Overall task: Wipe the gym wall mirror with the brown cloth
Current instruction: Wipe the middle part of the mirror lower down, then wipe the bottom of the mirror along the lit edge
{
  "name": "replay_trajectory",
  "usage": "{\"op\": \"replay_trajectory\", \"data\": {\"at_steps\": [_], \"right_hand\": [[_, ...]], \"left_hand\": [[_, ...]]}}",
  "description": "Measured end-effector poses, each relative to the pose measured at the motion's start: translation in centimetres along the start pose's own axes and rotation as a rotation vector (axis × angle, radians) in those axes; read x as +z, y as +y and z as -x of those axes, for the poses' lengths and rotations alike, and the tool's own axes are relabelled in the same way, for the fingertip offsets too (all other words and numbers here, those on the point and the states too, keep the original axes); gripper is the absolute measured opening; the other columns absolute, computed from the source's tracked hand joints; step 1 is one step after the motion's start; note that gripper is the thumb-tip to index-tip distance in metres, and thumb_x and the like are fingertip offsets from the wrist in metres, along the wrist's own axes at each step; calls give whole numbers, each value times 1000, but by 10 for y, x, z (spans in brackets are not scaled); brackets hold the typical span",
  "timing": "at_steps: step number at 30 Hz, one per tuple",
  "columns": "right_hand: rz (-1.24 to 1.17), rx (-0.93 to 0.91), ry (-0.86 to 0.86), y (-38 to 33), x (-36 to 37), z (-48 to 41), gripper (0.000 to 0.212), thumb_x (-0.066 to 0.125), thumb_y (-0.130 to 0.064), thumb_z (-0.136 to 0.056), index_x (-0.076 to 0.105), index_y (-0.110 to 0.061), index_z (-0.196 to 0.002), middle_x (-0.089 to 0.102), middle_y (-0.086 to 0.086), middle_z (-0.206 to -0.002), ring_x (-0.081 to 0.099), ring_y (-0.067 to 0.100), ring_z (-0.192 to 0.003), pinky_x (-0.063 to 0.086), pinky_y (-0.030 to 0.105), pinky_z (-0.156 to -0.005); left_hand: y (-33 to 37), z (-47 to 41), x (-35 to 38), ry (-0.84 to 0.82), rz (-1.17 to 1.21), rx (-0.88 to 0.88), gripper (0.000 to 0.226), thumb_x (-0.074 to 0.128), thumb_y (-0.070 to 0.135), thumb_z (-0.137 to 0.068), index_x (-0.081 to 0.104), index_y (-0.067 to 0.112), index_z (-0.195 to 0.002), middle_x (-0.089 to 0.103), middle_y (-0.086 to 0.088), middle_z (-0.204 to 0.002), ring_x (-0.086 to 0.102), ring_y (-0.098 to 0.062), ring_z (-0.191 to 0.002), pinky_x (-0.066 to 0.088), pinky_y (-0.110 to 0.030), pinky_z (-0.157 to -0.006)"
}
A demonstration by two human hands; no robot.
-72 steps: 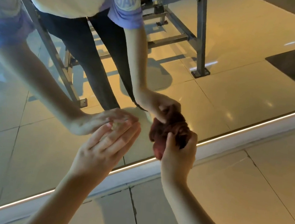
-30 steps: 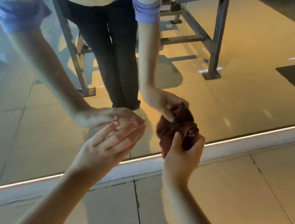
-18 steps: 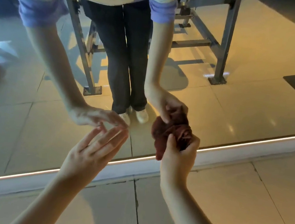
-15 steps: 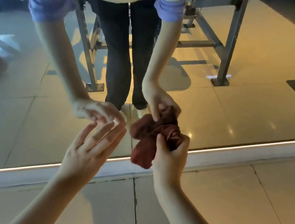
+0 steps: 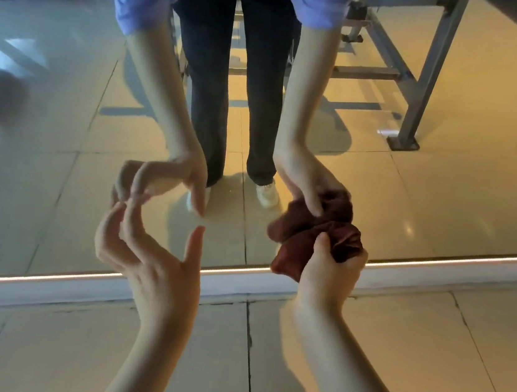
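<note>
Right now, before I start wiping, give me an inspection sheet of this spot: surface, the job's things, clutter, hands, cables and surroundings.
Surface: mirror, left part looks hazy; it runs down to a white base strip.
Job's things: cloth, brown and bunched up, appears to meet its own reflection at the glass.
Clutter: nothing seen.
Hands: right hand grips the cloth; left hand holds nothing, its fingers loosely bent close to the glass; contact cannot be told.
Cables: nothing seen.
Surroundings: tiled floor; a metal frame shows only in the reflection.
</note>
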State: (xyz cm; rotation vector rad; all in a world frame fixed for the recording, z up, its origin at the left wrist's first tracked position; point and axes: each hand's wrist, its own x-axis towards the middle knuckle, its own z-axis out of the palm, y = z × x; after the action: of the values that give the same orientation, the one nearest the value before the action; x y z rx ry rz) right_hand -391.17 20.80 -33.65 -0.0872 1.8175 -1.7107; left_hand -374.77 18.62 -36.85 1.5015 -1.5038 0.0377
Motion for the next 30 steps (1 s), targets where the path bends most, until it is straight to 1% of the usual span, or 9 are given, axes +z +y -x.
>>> {"op": "replay_trajectory", "data": {"at_steps": [3,7,12,15,18,22,24,26,30], "right_hand": [[-23,71,-37,2,5,5,23,59,-16,-99,44,-22,-115,55,-4,-101,56,6,-82,45,19,-61],[-9,92,-71,5,12,17,18,59,-13,-98,47,-23,-108,59,-3,-101,61,12,-86,51,24,-67],[8,132,-144,10,20,28,27,63,-11,-95,46,-31,-89,59,-3,-97,63,20,-93,55,36,-83],[-26,124,-51,14,27,30,19,59,-15,-98,44,-27,-100,55,-8,-96,58,14,-87,51,26,-73],[-44,208,-81,24,42,50,26,55,-16,-100,45,-23,-123,57,-4,-109,58,18,-98,53,33,-87],[-65,230,-119,22,36,43,17,62,-9,-95,55,-21,-104,64,6,-110,64,21,-96,56,41,-90],[-94,207,-48,17,31,30,18,62,-10,-95,54,-19,-109,63,7,-114,62,21,-93,54,39,-84],[-84,224,-19,18,35,33,27,60,-14,-97,50,-17,-122,58,3,-113,59,22,-97,54,41,-89],[-73,356,-194,26,46,55,16,62,-10,-96,54,-22,-102,65,6,-107,66,25,-97,57,42,-84]], "left_hand": [[-2,-8,1,0,49,-153,92,73,36,-87,10,23,-152,10,-29,-154,17,-44,-145,28,-57,-117],[-2,-5,4,-16,66,-130,90,63,46,-88,-2,37,-150,2,2,-156,7,-41,-149,34,-63,-111],[-6,-6,4,-8,45,-141,84,54,59,-90,-2,38,-149,5,3,-155,12,-43,-146,32,-58,-113],[-7,-6,4,-12,41,-142,80,51,62,-91,5,34,-150,6,6,-154,14,-41,-145,33,-52,-112],[-9,-5,5,5,14,-131,79,49,65,-92,12,28,-151,8,4,-154,16,-42,-144,29,-42,-112],[-18,-4,-1,32,-35,-81,77,65,45,-93,14,28,-150,13,1,-152,20,-37,-141,35,-56,-112],[-25,-4,-5,34,-59,-55,79,71,32,-91,18,25,-149,17,0,-150,21,-33,-137,38,-62,-107],[-29,-5,-8,40,-82,-8,78,72,27,-90,21,20,-148,19,-3,-149,22,-34,-134,39,-62,-106],[-34,-1,-12,28,-61,-27,66,64,28,-93,28,13,-146,25,-8,-145,28,-33,-129,42,-57,-102]]}}
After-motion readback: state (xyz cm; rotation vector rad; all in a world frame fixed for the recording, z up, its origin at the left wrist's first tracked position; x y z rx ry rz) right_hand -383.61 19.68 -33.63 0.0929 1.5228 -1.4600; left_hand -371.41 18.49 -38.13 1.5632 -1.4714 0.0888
